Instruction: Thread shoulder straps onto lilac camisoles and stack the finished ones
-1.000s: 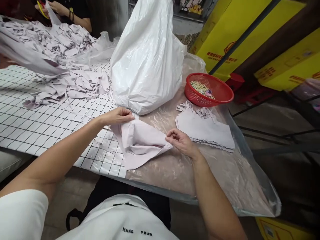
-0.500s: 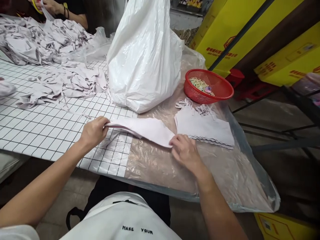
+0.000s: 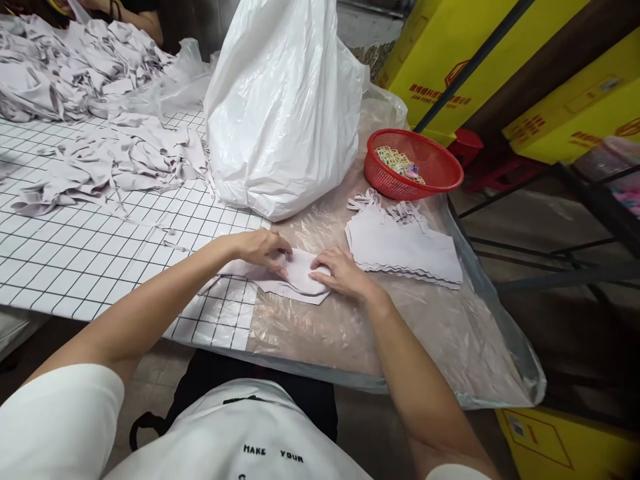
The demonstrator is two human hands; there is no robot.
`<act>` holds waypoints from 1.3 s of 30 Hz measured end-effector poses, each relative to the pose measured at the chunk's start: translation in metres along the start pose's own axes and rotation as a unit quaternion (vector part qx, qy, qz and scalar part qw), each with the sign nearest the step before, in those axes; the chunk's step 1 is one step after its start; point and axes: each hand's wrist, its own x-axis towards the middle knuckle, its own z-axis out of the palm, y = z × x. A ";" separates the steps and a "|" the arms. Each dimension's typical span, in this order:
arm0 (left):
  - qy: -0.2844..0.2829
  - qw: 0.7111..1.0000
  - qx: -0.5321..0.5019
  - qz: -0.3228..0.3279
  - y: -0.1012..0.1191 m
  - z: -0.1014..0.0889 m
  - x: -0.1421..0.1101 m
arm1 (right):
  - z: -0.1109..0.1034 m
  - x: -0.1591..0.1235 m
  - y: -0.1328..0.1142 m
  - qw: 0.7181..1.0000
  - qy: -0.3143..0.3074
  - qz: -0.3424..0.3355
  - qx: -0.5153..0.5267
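Pale pinkish fabric pieces lie on the table in front of me, one on top of another with their edges offset. My left hand rests on their upper side, thumb and fingers apart. At the right end, my right hand has its fingertips closed on the top piece's edge. Just beyond my right hand is a neat stack of similar cut pieces, with loops of strap at its far edge.
A large white plastic bag stands behind my hands. A red mesh basket with small yellowish items sits at the right. Heaped fabric pieces cover the left. Another person's arm shows at the far left. Yellow boxes stand beyond.
The fabric, held stretched between my hands before, now lies flat on the table. My left hand has let go of its left end and moved right, close to my right hand.
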 end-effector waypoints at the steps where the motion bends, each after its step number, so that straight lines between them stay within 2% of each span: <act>1: -0.017 1.000 -0.012 -0.005 -0.003 0.000 0.002 | -0.002 0.001 0.001 1.000 -0.012 0.004 0.001; 8: 0.013 0.995 -0.063 -0.082 -0.021 -0.002 -0.025 | -0.003 -0.005 0.011 0.999 -0.024 -0.010 0.039; 12: 0.050 0.990 -0.111 -0.070 -0.020 -0.015 -0.034 | -0.002 0.000 0.014 0.997 -0.036 -0.046 0.041; 15: 0.082 0.984 -0.149 -0.049 -0.022 -0.026 -0.040 | -0.008 0.002 0.017 0.986 0.002 -0.066 0.152; 17: 0.108 0.975 -0.187 -0.056 -0.026 -0.031 -0.045 | -0.011 0.002 0.020 0.963 0.053 -0.056 0.259; 20: 0.154 0.954 -0.245 -0.076 -0.033 -0.033 -0.046 | -0.008 0.005 0.026 0.907 0.108 -0.010 0.406; 22: 0.172 0.942 -0.280 -0.072 -0.037 -0.029 -0.045 | -0.003 0.008 0.027 0.872 0.124 0.009 0.474; 24: 0.179 0.931 -0.314 -0.061 -0.040 -0.023 -0.043 | -0.001 0.009 0.026 0.852 0.143 0.006 0.504; 26: 0.180 0.927 -0.324 -0.054 -0.038 -0.017 -0.046 | -0.003 0.005 0.023 0.862 0.135 -0.013 0.488; 27: 0.170 0.933 -0.313 -0.057 -0.035 -0.014 -0.050 | -0.005 0.001 0.020 0.880 0.103 -0.024 0.462; 29: 0.126 0.952 -0.265 -0.083 -0.026 -0.008 -0.059 | -0.009 -0.010 0.011 0.927 0.000 -0.044 0.372; 31: 0.084 0.963 -0.212 -0.142 -0.013 0.003 -0.069 | -0.010 -0.020 -0.001 0.964 -0.067 -0.051 0.251; 32: 0.077 0.962 -0.187 -0.184 -0.006 0.010 -0.072 | -0.008 -0.024 -0.008 0.978 -0.066 -0.048 0.194; 34: 0.103 0.951 -0.124 -0.265 0.006 0.028 -0.074 | 0.001 -0.028 -0.023 0.994 -0.018 -0.019 0.110; 37: 0.181 0.922 0.019 -0.341 0.017 0.057 -0.068 | 0.018 -0.027 -0.040 0.995 0.041 0.083 0.032; 39: 0.228 0.886 0.089 -0.393 0.017 0.072 -0.062 | 0.027 -0.024 -0.046 0.988 0.047 0.144 -0.027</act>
